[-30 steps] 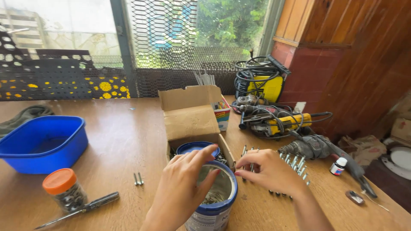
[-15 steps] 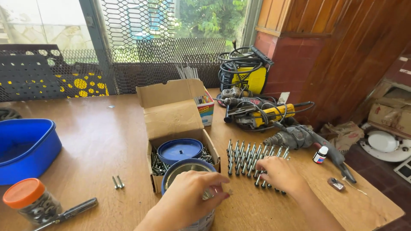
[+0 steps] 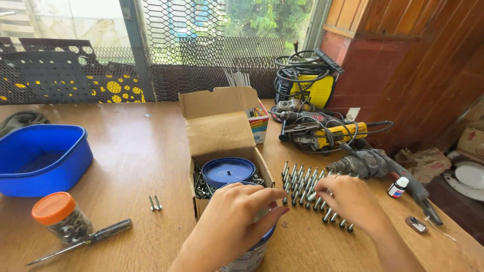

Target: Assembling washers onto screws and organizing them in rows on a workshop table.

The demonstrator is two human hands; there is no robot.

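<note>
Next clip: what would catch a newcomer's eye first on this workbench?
Probably the two hands at the near edge: the left hand reaches into a blue-rimmed can, while the right hand rests on neat rows of bolts laid on the wooden table. Next, the open cardboard box at centre with a blue lid inside, and the bright blue tub at far left.

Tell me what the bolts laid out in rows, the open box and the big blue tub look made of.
Rows of grey bolts: metal, probably steel, judging by the dull silvery sheen.
Open brown box: cardboard, matte with creased flaps.
Big blue tub: likely plastic, with a smooth, even colour and rounded moulded rim.
</note>
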